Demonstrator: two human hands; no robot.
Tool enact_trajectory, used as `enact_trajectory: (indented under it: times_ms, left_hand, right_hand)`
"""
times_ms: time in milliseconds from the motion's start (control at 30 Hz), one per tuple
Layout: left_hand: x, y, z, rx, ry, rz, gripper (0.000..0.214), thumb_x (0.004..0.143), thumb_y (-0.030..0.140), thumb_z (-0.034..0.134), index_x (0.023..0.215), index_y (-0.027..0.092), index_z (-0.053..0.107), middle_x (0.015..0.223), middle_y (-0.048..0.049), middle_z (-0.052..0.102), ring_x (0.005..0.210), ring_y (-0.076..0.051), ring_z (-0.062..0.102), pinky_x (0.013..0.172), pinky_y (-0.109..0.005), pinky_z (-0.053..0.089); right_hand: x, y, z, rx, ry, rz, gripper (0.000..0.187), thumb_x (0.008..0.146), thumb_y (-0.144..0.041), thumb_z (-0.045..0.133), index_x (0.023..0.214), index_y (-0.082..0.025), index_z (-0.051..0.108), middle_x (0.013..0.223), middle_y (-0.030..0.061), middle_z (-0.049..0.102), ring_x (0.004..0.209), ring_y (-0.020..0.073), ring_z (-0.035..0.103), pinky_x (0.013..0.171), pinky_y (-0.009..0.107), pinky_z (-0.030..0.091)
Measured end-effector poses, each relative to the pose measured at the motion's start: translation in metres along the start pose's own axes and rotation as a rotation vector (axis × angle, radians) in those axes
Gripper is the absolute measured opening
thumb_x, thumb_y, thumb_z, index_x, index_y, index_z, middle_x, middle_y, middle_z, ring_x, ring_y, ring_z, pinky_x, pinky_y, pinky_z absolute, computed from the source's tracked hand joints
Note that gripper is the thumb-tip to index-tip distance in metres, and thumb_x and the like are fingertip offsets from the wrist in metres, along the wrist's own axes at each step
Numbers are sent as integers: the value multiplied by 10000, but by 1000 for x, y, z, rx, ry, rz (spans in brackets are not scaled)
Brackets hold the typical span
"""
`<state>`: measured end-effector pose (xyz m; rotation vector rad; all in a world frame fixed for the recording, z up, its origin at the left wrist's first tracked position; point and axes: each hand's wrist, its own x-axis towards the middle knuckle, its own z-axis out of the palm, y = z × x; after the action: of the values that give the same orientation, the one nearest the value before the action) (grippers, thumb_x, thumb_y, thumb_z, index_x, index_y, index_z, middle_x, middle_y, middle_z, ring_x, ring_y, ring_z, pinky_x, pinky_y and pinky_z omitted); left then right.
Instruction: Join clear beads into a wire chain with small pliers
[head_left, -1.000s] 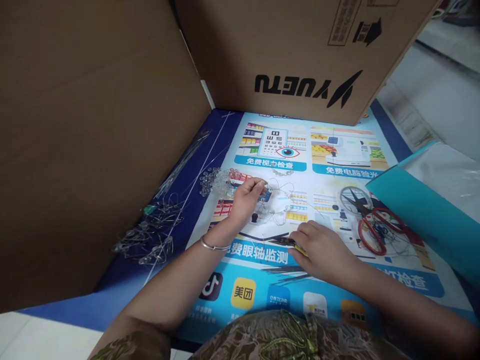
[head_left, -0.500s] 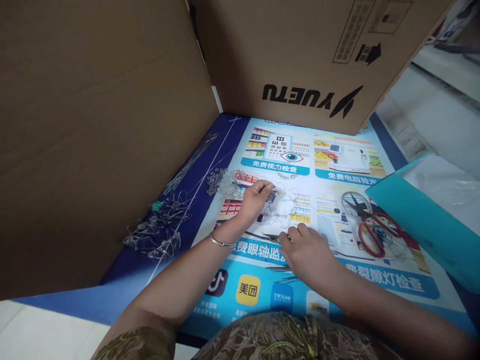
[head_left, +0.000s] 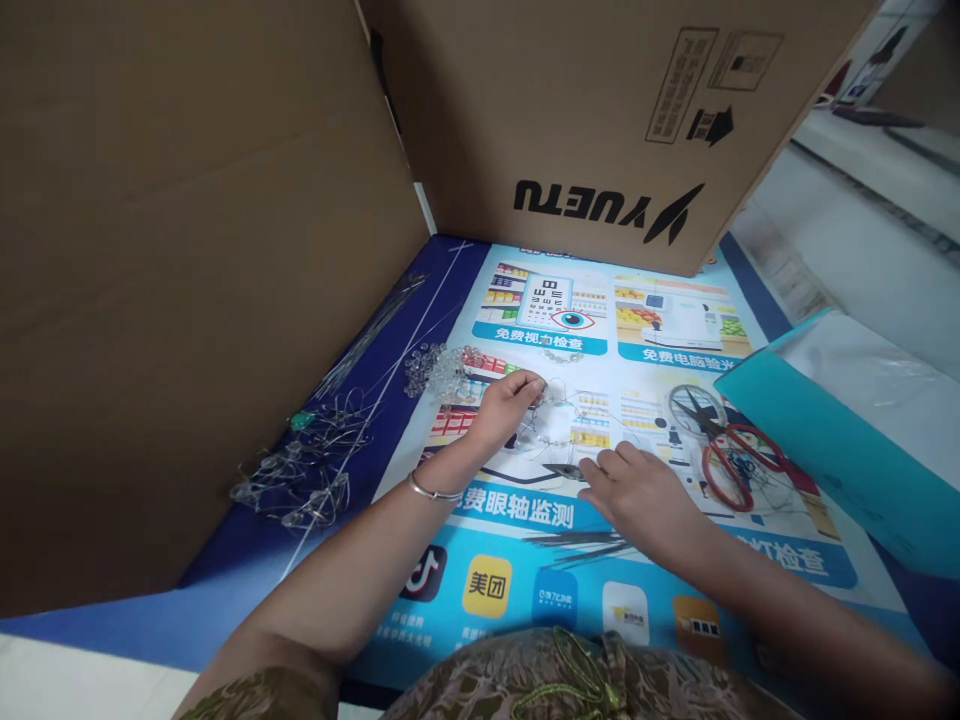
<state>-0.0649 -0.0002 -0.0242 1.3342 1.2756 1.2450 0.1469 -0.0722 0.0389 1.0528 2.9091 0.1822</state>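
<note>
My left hand [head_left: 510, 402] is closed in a pinch on a thin wire piece strung with clear beads [head_left: 553, 440]. Loops and loose wire ends stick out to the right of the fingertips. My right hand [head_left: 637, 492] is wrapped round a pair of pliers [head_left: 564, 470]; only the dark pointed jaws show, aimed left just below the beaded wire, and the handles are hidden in the palm. Whether the jaws touch the wire I cannot tell. Beyond my left hand lies a heap of clear beads [head_left: 442, 372], and a short beaded strand [head_left: 562, 354] rests farther back.
Red-handled scissors [head_left: 731, 455] lie on a wire coil [head_left: 694, 408] at the right, beside a teal box [head_left: 832, 440]. Wire bead pieces [head_left: 300, 480] and straight wires [head_left: 371, 335] lie left. More cut wires [head_left: 577, 545] lie in front. Cardboard panels [head_left: 600, 110] wall the back and left.
My right hand has moved slightly right and away from the left one, bringing the pliers along. The left hand keeps its pinch on the wire. The view has shifted a little.
</note>
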Motion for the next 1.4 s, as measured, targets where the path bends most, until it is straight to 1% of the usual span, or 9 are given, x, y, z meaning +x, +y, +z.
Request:
enact_trajectory:
  times_ms: [267, 433, 533, 667, 800, 933, 1200, 1300, 1400]
  left_hand:
    - [-5, 7, 3, 57, -109, 42, 212, 820, 319, 501, 773, 166, 640, 667, -5, 595, 641, -114, 529, 604, -210, 413]
    - [-7, 7, 4, 113, -157, 52, 207, 818, 326, 512, 782, 177, 650, 684, -4, 606, 658, -122, 532, 622, -214, 409]
    - [-7, 5, 4, 143, -183, 48, 210, 820, 335, 513, 807, 182, 656, 718, -11, 628, 702, -137, 557, 667, -228, 420]
    - [-7, 3, 6, 210, -165, 51, 208, 820, 346, 515, 821, 195, 658, 754, -14, 645, 742, -154, 574, 705, -245, 428]
    - [-7, 1, 7, 298, -170, 119, 185, 827, 320, 517, 850, 212, 666, 826, -23, 657, 807, -167, 582, 759, -264, 431]
    - [-5, 1, 8, 381, -169, 188, 189, 838, 308, 511, 872, 226, 678, 844, -35, 665, 838, -179, 585, 783, -286, 436]
    - [-6, 0, 8, 513, -166, 274, 233, 841, 272, 512, 1037, 244, 637, 996, -62, 649, 982, -209, 558, 885, -350, 425]
    - [-9, 3, 6, 535, -118, 284, 284, 828, 274, 531, 1101, 247, 600, 1096, -69, 612, 1066, -225, 522, 932, -380, 409]
    - [-16, 13, 6, 528, -43, 332, 293, 833, 271, 523, 1119, 241, 584, 1143, -75, 580, 1116, -230, 487, 982, -402, 373]
  right_hand:
    - [-31, 48, 4, -141, 23, -16, 292, 905, -283, 438, 1148, -149, 529, 910, 96, 574, 848, 240, 467, 667, 341, 328]
    - [-34, 58, 7, -149, 69, -102, 292, 912, -265, 426, 1159, -142, 522, 914, 96, 581, 853, 234, 474, 681, 343, 339]
    - [-31, 61, 9, -127, 126, -109, 291, 905, -249, 440, 1162, -142, 524, 911, 94, 585, 849, 228, 479, 689, 340, 349]
    - [-26, 65, 15, -46, 177, -42, 279, 899, -268, 453, 1129, -146, 554, 881, 94, 591, 859, 225, 494, 724, 344, 370]
    - [-25, 68, 22, 59, 203, 35, 290, 896, -327, 458, 1086, -152, 591, 895, 97, 606, 865, 218, 515, 749, 342, 402]
    - [-24, 67, 26, 232, 250, 63, 285, 866, -353, 511, 1061, -176, 619, 935, 92, 624, 904, 208, 542, 783, 330, 437]
    - [-23, 64, 35, 630, 222, 160, 315, 850, -373, 529, 1101, -196, 598, 983, 83, 626, 929, 188, 568, 790, 321, 473]
    - [-25, 63, 35, 671, 225, 179, 308, 845, -373, 533, 1086, -196, 604, 983, 79, 629, 929, 187, 575, 781, 316, 480]
    - [-27, 60, 30, 671, 246, 215, 290, 845, -369, 531, 1064, -196, 613, 969, 70, 633, 910, 179, 581, 756, 295, 488]
